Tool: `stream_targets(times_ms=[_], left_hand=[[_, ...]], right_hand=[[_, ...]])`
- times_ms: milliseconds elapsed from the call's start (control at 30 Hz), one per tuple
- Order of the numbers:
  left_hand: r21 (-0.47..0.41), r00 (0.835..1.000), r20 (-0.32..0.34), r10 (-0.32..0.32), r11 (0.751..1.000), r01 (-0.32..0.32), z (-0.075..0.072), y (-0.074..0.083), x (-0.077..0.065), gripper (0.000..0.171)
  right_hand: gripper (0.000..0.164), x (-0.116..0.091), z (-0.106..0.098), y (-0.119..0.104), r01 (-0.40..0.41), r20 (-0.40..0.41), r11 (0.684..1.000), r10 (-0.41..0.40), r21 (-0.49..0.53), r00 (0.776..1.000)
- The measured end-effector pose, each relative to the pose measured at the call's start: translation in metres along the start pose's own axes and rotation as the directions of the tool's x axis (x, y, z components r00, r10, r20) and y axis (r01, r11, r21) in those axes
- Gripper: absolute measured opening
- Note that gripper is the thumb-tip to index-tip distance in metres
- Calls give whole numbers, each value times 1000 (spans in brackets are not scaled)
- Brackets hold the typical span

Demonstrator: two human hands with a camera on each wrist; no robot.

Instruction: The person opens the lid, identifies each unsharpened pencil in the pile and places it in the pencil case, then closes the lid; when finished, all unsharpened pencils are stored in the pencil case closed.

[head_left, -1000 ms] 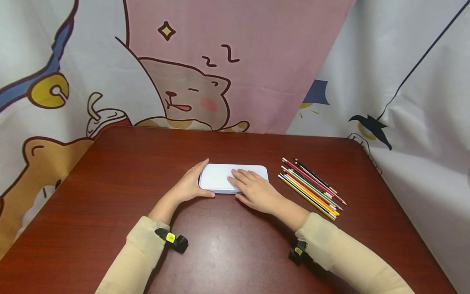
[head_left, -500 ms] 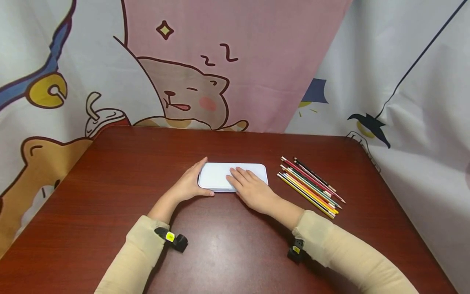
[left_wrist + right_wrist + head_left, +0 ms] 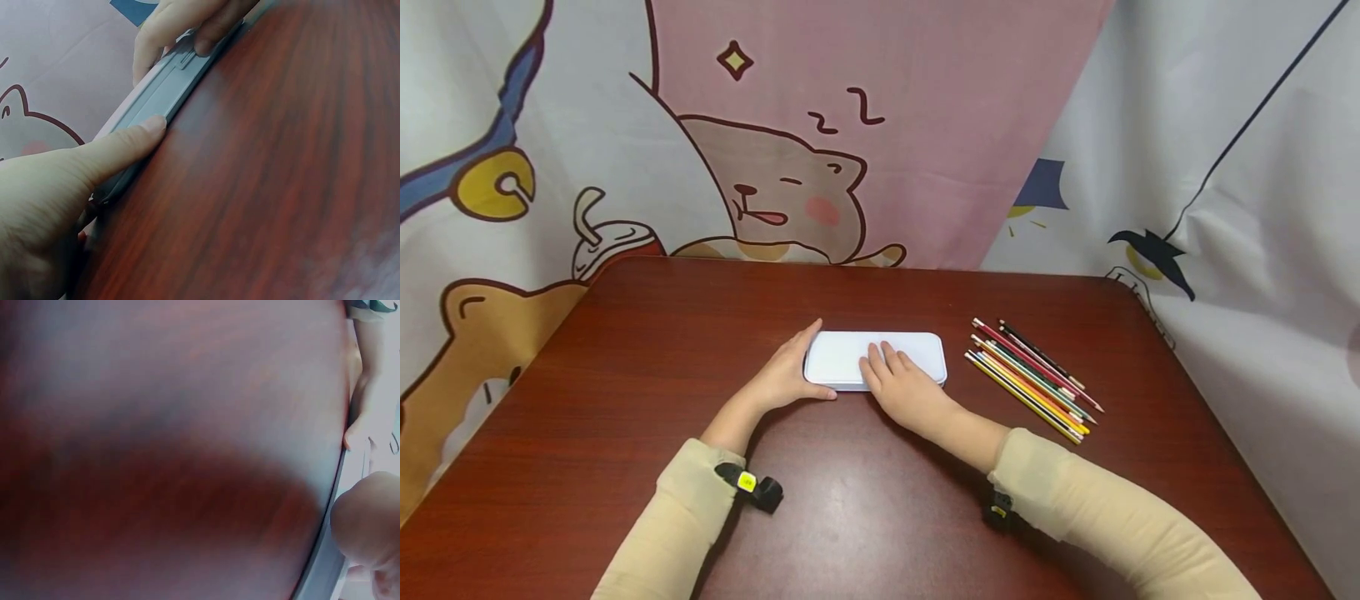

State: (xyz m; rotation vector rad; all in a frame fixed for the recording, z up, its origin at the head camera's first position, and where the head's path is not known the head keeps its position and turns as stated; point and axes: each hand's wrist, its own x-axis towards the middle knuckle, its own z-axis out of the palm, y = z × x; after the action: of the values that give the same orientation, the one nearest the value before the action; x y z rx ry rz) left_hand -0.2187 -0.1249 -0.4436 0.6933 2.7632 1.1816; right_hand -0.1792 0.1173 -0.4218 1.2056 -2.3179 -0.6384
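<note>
White case (image 3: 842, 360) on counter (image 3: 835, 517), mid, left of pencils (image 3: 1034, 381). L hand (image 3: 782, 377) grips its left end, thumb near side; R hand (image 3: 910, 393) flat on top, fingers slightly spread. Risk: uneven R press could skid case, esp. w/ slack L grip.

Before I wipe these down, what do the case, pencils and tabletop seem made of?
Case: probably plastic or coated metal, smooth, evenly white.
Pencils: likely painted wood, smooth, with slim coloured shafts.
Tabletop: perhaps wood or laminate, glossy, showing reddish grain and bright reflection.
</note>
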Motion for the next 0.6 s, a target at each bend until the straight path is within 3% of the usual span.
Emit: stream_targets(times_ms=[167, 333, 600], left_hand=[[-6, 1000, 6, -10, 1000, 10, 0, 1, 0, 119], [-8, 1000, 15, -15, 1000, 15, 1, 1, 0, 120], [-19, 1000, 6, -9, 1000, 9, 1, 0, -1, 119]], right_hand=[[46, 1, -1, -3, 25, -42, 993, -30, -115, 999], [50, 2, -2, -5, 48, -18, 978, -53, -204, 998], [43, 4, -3, -10, 68, 16, 956, -66, -284, 998]])
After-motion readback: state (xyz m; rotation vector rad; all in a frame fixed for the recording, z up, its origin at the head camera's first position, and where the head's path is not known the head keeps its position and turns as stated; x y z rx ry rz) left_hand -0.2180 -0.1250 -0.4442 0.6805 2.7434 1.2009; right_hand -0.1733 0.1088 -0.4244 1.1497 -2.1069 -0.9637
